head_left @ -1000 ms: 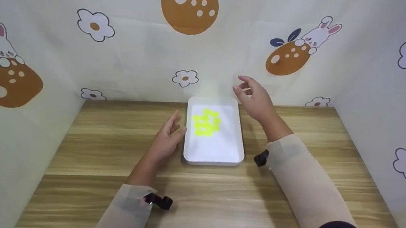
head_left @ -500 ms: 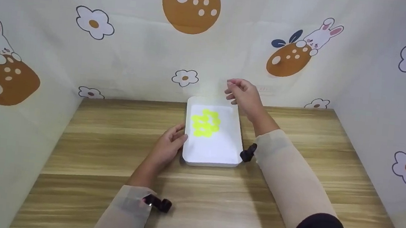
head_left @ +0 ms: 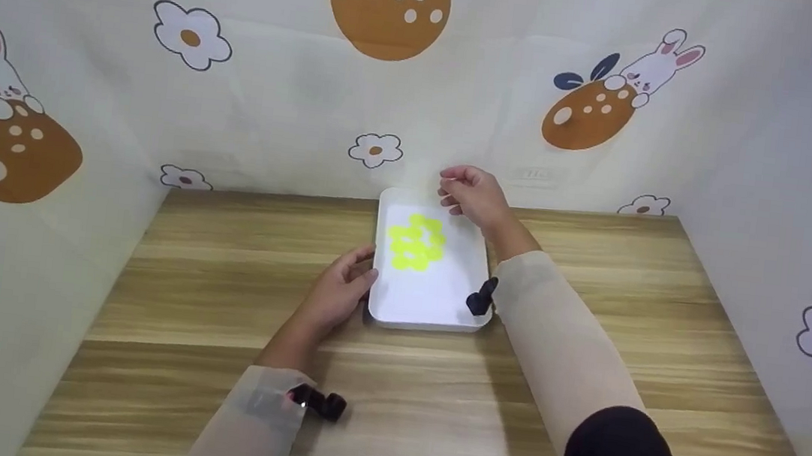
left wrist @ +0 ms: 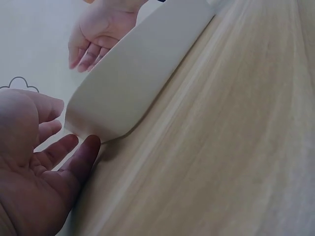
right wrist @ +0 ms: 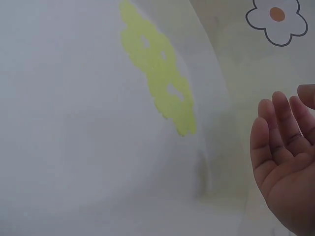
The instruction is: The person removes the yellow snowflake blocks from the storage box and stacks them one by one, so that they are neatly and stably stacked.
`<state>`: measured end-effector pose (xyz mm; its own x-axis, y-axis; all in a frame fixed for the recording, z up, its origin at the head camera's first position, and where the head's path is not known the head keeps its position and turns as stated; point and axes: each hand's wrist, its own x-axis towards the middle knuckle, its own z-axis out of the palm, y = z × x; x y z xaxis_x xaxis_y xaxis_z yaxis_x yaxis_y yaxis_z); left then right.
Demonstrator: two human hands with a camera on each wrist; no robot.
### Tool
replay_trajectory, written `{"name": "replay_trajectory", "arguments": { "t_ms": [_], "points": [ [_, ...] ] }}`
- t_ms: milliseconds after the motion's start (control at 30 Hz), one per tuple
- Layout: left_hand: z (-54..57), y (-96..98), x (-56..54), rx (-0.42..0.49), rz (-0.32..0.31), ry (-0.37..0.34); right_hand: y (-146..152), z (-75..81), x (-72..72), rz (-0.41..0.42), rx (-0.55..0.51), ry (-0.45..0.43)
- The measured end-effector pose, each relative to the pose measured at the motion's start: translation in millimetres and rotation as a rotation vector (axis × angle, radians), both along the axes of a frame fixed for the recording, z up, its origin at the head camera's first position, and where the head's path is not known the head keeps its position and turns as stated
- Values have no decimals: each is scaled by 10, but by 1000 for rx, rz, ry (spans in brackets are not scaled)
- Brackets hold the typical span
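A white rectangular tray [head_left: 436, 299] lies on the wooden table with a flat cluster of bright yellow-green round shapes [head_left: 416, 243] toward its far left part. Beside the tray's left wall is my left hand [head_left: 339, 289]; in the left wrist view its fingertips [left wrist: 91, 140] are at the tray's edge and seem to touch it. Above the far right end of the tray hovers my right hand [head_left: 477, 198], its fingers loosely bent and holding nothing visible. The right wrist view shows that hand's palm [right wrist: 290, 169] turned partly to the camera, apart from the yellow-green shapes.
Behind the tray rises a pale cloth [head_left: 275, 108] printed with flowers and rabbits on orange fruit; it also closes in both sides. Wood-grain tabletop [head_left: 202, 297] extends left, right and in front of the tray. A small black camera sits on each sleeve.
My right hand has moved left and slightly down, from the tray's right side to over its far end. The left hand has come down a little and closer against the tray's left wall.
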<state>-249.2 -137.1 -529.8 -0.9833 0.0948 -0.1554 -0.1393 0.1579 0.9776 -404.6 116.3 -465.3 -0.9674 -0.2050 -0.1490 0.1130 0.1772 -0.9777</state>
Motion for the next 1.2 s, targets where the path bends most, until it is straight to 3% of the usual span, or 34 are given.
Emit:
{"name": "replay_trajectory", "arguments": {
  "t_ms": [433, 667, 767, 933, 1200],
  "points": [
    [-7, -1, 15, -93, 22, 24, -103, -237, -20, 30, 60, 25],
    [2, 15, 14, -52, 21, -3, -96, -308, 11, 35, 288, 111],
    [-1, 22, 19, -21, 7, 7, -91, -320, 19, 33, 368, 110],
    [-16, 29, 20, 8, 5, 10, -88, -330, 20, 52, 415, 65],
    [-10, 7, 7, 4, 13, 7, -122, -358, -5, 103, 521, 99]
  ]
}}
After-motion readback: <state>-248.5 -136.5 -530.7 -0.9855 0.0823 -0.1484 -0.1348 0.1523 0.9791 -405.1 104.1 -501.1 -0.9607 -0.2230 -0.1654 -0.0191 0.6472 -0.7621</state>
